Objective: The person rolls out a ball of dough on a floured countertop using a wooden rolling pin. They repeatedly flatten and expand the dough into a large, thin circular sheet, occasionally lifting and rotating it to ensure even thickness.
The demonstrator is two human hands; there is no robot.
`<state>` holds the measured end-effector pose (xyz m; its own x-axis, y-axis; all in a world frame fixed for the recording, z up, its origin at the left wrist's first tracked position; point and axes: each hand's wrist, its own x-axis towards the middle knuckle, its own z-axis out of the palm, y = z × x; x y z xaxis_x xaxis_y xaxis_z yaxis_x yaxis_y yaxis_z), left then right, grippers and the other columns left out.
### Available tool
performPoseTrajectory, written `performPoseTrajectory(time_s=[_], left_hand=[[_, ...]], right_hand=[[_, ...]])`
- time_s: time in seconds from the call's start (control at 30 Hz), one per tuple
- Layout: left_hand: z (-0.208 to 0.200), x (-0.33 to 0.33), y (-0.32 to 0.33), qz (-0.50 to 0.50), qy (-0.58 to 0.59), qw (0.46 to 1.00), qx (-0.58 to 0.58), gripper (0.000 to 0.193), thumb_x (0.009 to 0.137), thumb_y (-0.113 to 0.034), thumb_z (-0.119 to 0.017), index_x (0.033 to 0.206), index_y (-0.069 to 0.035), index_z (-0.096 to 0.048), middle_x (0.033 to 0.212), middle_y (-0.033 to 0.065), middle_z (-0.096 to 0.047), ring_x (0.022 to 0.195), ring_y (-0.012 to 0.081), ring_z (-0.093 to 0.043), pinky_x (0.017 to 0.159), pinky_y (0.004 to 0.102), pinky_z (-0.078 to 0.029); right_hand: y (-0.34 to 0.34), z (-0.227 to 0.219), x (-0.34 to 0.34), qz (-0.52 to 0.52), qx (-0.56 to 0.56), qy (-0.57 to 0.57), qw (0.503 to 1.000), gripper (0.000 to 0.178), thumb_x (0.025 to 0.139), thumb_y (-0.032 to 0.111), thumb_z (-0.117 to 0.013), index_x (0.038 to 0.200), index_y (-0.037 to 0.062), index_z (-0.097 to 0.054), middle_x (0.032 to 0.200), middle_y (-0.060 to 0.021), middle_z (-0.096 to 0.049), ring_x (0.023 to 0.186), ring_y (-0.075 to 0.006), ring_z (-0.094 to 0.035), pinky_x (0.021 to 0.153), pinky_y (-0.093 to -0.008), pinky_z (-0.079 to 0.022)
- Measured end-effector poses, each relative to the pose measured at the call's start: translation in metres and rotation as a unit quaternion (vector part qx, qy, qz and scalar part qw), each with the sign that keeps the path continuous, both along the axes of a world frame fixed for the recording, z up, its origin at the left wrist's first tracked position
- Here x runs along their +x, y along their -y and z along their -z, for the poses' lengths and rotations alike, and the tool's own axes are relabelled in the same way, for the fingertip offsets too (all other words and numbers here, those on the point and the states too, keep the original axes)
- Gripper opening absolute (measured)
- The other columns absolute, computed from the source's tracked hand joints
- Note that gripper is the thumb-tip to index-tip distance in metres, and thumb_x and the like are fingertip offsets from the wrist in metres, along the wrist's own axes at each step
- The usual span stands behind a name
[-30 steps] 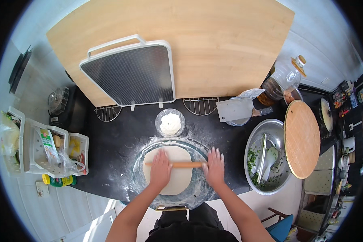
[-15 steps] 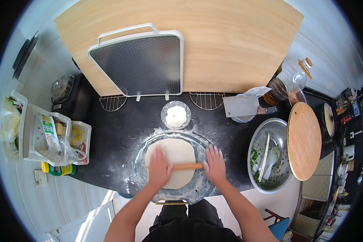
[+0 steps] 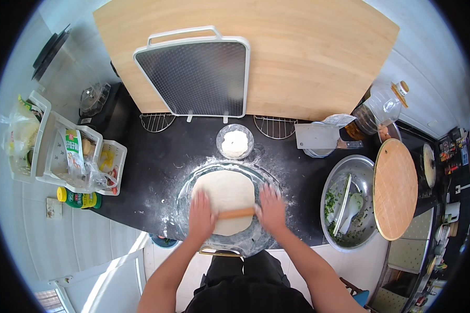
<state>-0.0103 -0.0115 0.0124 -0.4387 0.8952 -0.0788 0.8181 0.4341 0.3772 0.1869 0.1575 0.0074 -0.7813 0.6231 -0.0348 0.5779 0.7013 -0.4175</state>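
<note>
A pale, flat, rounded sheet of dough (image 3: 225,186) lies on a round glass board (image 3: 181,201) dusted with flour. Across its near part runs a wooden rolling pin (image 3: 236,213), slightly slanted, its left end nearer me. The palm of my left hand (image 3: 201,218) rests over the pin's left end, fingers stretched away from me above the dough. My right hand (image 3: 271,209) presses the right end just past the dough's edge, its fingers also stretched out and a little blurred. Beyond the board stands a glass bowl (image 3: 221,149) of white flour.
On the right are a steel bowl (image 3: 326,180) with chopped greens and utensils, a round wooden board (image 3: 396,190) and a cleaver (image 3: 316,136). White baskets (image 3: 55,141) and a yellow-capped bottle (image 3: 79,199) stand at the left. A framed dark cutting board (image 3: 198,78) leans at the back.
My hands have moved the rolling pin slightly toward me over the dough, and the pin has become more slanted. The whole view has shifted a little.
</note>
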Motion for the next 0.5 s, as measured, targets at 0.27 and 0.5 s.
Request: performPoseTrajectory(time_s=[0.27,0.5], left_hand=[[0.005,0.039,0.068,0.032,0.01,0.999,-0.01,0.075,0.09,-0.032,-0.057,0.141,0.013,-0.027,0.151,0.0326,-0.021,0.143,0.0447,-0.016,0.115,0.0557,-0.014],[0.001,-0.036,0.003,0.078,-0.04,0.996,-0.004,0.073,0.089,-0.032,-0.057,0.141,0.011,-0.03,0.152,0.0293,-0.023,0.144,0.0403,-0.019,0.115,0.0541,-0.016]], right_hand=[[0.041,-0.001,0.051,-0.1,-0.012,0.002,0.995,0.063,0.092,0.032,-0.056,0.141,-0.0022,-0.037,0.151,-0.0226,-0.032,0.141,-0.0373,-0.029,0.114,-0.05,-0.022],[0.041,0.001,0.003,0.086,0.044,0.01,0.995,0.063,0.093,0.031,-0.053,0.141,-0.0058,-0.037,0.151,-0.0234,-0.03,0.141,-0.0374,-0.028,0.115,-0.0487,-0.021]])
